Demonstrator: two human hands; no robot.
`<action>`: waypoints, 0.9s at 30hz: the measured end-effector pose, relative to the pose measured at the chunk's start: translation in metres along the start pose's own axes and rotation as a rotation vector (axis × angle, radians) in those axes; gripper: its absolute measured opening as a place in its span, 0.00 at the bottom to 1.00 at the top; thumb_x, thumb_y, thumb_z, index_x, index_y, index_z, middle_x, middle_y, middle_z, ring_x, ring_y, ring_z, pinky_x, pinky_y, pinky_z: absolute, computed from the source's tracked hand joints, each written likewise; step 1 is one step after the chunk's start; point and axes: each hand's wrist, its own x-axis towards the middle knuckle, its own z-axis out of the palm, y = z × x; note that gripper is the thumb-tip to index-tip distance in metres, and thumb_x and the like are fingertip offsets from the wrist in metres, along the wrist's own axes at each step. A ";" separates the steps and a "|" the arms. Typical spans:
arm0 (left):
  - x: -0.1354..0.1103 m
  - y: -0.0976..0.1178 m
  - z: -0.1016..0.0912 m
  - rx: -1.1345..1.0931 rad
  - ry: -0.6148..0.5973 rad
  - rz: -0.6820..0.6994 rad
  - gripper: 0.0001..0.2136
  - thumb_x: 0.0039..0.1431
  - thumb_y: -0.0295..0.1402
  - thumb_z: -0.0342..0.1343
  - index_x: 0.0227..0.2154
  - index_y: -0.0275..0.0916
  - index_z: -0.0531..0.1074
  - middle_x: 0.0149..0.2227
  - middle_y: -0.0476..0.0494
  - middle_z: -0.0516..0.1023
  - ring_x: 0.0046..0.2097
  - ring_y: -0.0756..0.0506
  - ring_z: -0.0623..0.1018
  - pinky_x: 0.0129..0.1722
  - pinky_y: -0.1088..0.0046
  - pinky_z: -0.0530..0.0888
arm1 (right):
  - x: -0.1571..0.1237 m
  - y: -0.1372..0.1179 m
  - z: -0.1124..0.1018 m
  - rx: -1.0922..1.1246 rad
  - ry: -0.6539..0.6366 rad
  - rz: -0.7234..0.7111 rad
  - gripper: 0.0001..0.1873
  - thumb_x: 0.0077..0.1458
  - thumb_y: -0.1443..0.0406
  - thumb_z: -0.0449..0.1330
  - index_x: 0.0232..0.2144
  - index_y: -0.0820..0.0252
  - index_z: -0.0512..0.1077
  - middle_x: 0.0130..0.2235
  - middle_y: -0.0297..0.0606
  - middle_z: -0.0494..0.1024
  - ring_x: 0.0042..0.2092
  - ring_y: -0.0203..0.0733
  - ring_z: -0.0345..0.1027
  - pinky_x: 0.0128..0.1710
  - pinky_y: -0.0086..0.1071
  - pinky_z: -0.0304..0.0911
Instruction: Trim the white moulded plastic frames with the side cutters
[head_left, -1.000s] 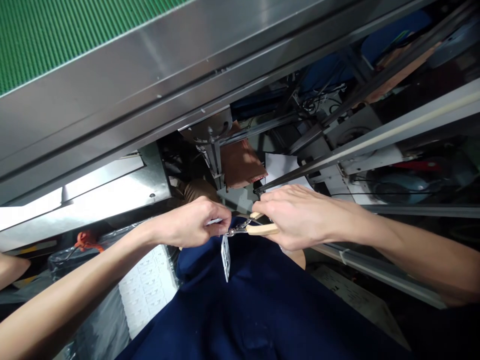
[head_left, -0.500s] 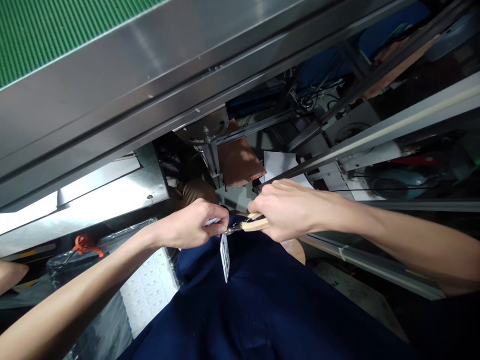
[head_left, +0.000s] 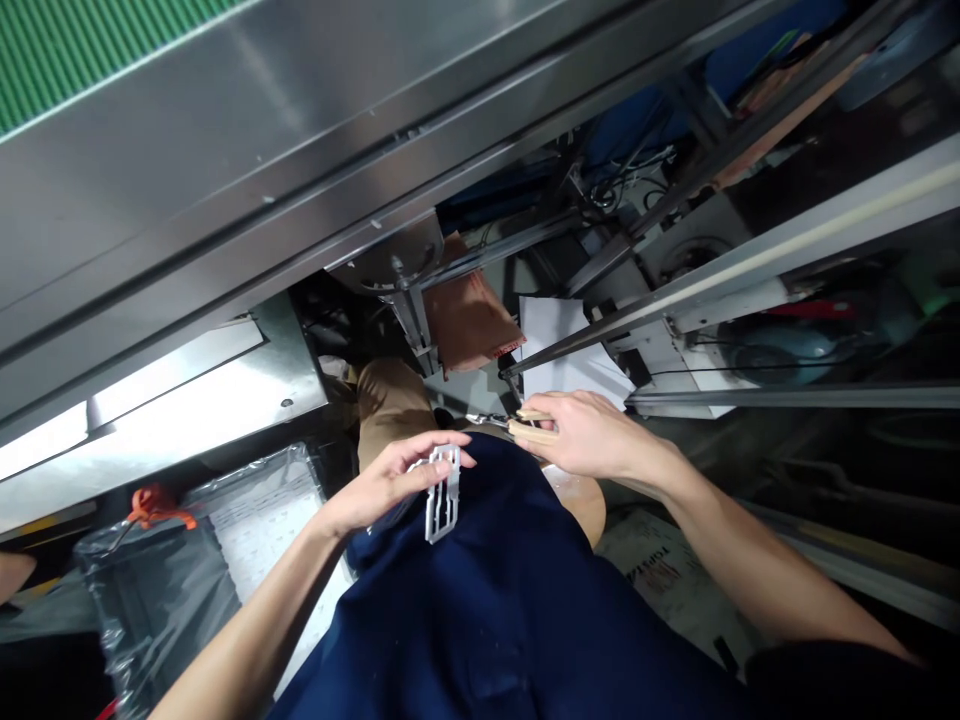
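Note:
My left hand (head_left: 401,477) pinches a small white slotted plastic frame (head_left: 443,495) by its upper part, thumb in front and fingers behind. The frame hangs tilted over my dark blue apron (head_left: 510,580). My right hand (head_left: 592,430) is closed around the cream handles of a pair of nippers (head_left: 534,428). Their metal jaws point left and are apart from the plastic frame. Whether the jaws themselves are open is too small to tell.
Above runs a metal conveyor side (head_left: 300,130) with a green ribbed belt (head_left: 97,50). At lower left, a plastic-lined bin (head_left: 165,580) holds white patterned sheets, near an orange tie (head_left: 159,507). Brown cardboard (head_left: 472,320) and white paper (head_left: 555,335) lie below. Another person's hand (head_left: 13,575) shows far left.
The nippers have moved right, away from the plastic frame, with my right hand. My left hand has turned, so the frame now faces the camera more. The view has shifted slightly.

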 end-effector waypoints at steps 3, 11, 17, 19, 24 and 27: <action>0.001 -0.009 0.001 -0.207 0.023 0.010 0.18 0.59 0.37 0.53 0.51 0.39 0.67 0.46 0.38 0.75 0.45 0.43 0.72 0.42 0.70 0.67 | -0.002 -0.004 0.008 0.062 0.086 -0.104 0.11 0.55 0.56 0.53 0.34 0.57 0.67 0.32 0.33 0.71 0.33 0.36 0.63 0.30 0.28 0.51; 0.000 -0.014 0.007 -0.175 0.086 -0.009 0.17 0.58 0.41 0.51 0.36 0.32 0.77 0.34 0.39 0.76 0.31 0.47 0.71 0.30 0.74 0.66 | -0.001 -0.007 0.010 -0.025 0.143 -0.264 0.14 0.56 0.56 0.53 0.38 0.61 0.68 0.34 0.37 0.70 0.35 0.37 0.61 0.36 0.30 0.53; 0.000 -0.008 0.010 -0.145 0.106 -0.016 0.18 0.56 0.43 0.52 0.35 0.31 0.77 0.36 0.37 0.75 0.33 0.44 0.72 0.29 0.73 0.67 | 0.000 -0.009 0.002 -0.142 0.126 -0.314 0.12 0.54 0.59 0.55 0.36 0.61 0.68 0.32 0.36 0.69 0.32 0.37 0.59 0.34 0.30 0.51; 0.000 -0.008 0.009 -0.145 0.099 -0.022 0.18 0.56 0.43 0.52 0.35 0.31 0.77 0.35 0.37 0.75 0.33 0.44 0.72 0.29 0.72 0.67 | 0.001 -0.009 0.000 -0.181 0.122 -0.329 0.11 0.54 0.60 0.55 0.35 0.61 0.68 0.31 0.36 0.68 0.31 0.36 0.58 0.34 0.31 0.51; 0.001 -0.010 0.008 -0.140 0.076 -0.028 0.17 0.58 0.42 0.51 0.36 0.32 0.76 0.35 0.38 0.75 0.31 0.46 0.70 0.28 0.73 0.65 | 0.002 -0.008 -0.003 -0.240 0.119 -0.344 0.09 0.53 0.62 0.54 0.34 0.61 0.69 0.30 0.35 0.68 0.30 0.35 0.56 0.31 0.30 0.47; 0.000 -0.011 0.008 -0.147 0.071 -0.030 0.17 0.58 0.42 0.50 0.36 0.32 0.76 0.35 0.38 0.75 0.32 0.46 0.70 0.29 0.73 0.65 | 0.001 -0.008 -0.004 -0.250 0.124 -0.344 0.08 0.53 0.63 0.53 0.33 0.60 0.69 0.29 0.34 0.68 0.28 0.34 0.54 0.28 0.30 0.44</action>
